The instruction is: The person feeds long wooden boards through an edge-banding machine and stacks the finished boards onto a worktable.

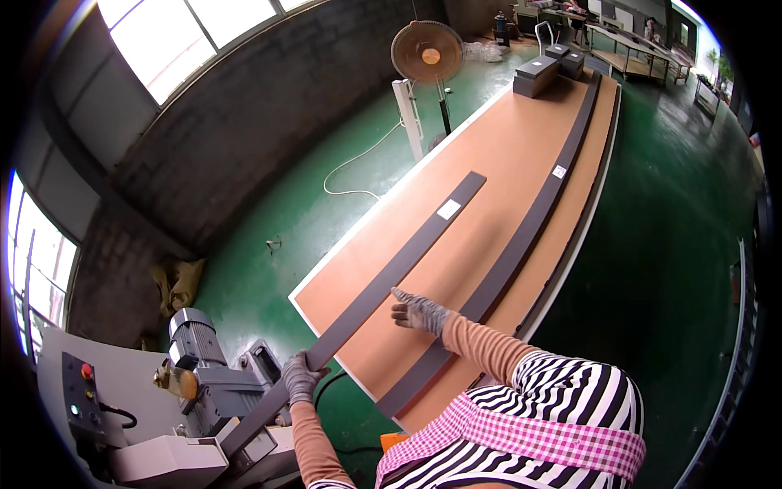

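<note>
A long dark grey strip runs from the machine at the lower left, over the near corner of the table, and lies along the tabletop. A white label sits near its far end. My left hand, in a grey glove, is wrapped round the strip between the machine and the table. My right hand, also gloved, is held over the table just right of the strip, its fingers stretched out with nothing in them. Whether its fingertips touch the strip's edge I cannot tell.
The long orange-brown table bears a longer dark strip on its right and dark stacked blocks at the far end. A control box with a red button is on the machine. Beyond the table's left edge stands a fan.
</note>
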